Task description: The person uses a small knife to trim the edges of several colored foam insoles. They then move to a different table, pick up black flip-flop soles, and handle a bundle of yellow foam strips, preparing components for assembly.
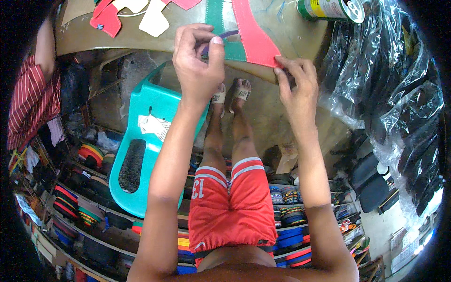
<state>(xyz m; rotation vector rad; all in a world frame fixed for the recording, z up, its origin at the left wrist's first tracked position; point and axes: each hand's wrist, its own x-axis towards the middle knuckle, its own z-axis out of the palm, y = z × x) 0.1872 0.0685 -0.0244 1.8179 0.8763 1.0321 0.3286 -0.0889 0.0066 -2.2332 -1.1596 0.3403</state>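
My right hand [299,89] pinches the lower right corner of a curved red flat piece [257,40] between thumb and fingers. That piece widens toward its near end, which reaches the table's edge. Partly under it lies a green flat piece [235,51] with a line of stitches or small holes along its edge. My left hand [199,61] is closed, thumb against curled fingers, around a thin purple strip [230,34]. The strip runs from the fist to the red piece's left edge; the part inside my fingers is hidden.
Red and cream cut pieces [154,19] lie at the table's far left. A green and yellow can [329,9] lies on its side at the far right, beside clear plastic wrapping [357,61]. A teal plastic chair [136,105] stands below on the left. Shelves hold several coloured stacks [293,237].
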